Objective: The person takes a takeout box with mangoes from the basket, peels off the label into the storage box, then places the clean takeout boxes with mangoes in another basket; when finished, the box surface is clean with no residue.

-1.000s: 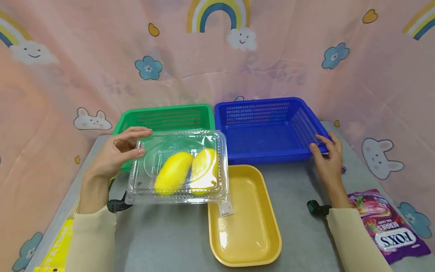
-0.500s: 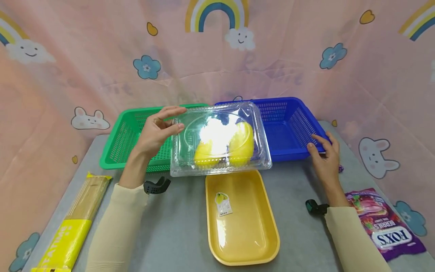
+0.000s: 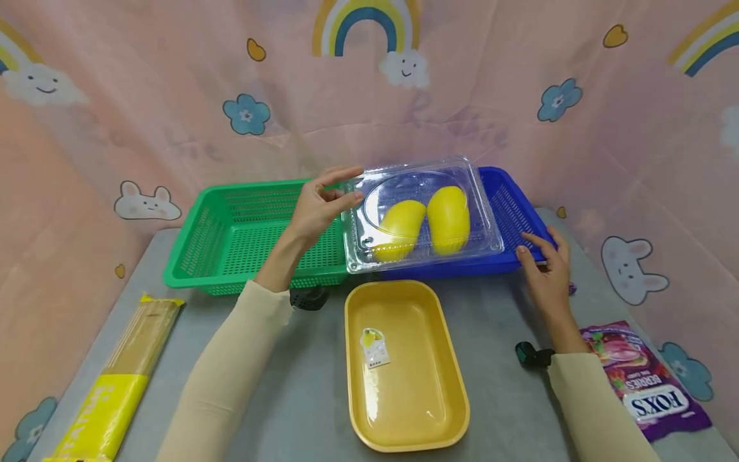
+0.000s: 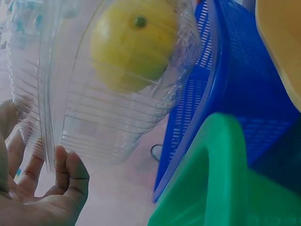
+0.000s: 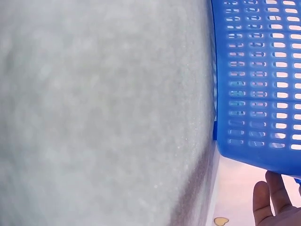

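A clear plastic clamshell box (image 3: 378,186) holds two yellow mangoes (image 3: 448,221). My left hand (image 3: 323,202) pinches the box by its left edge, with thumb and fingers on either side of the rim in the left wrist view (image 4: 47,179). Tilted, the box hangs over the left and middle of the blue basket (image 3: 510,199), hiding much of its inside. My right hand (image 3: 548,276) grips the basket's right front corner. In the right wrist view, fingertips (image 5: 275,188) touch the basket's underside at that corner.
Left of the blue basket stands a green basket (image 3: 202,212). In front is a yellow tray (image 3: 407,385) with a fruit-printed label (image 3: 375,350) in it. A yellow-and-tan packet (image 3: 118,378) lies far left, a purple FOX'S candy bag (image 3: 646,378) far right.
My left hand has carried the box of mangoes right and away from me, from in front of the green basket to over the blue one. My right hand stays at the blue basket's corner.
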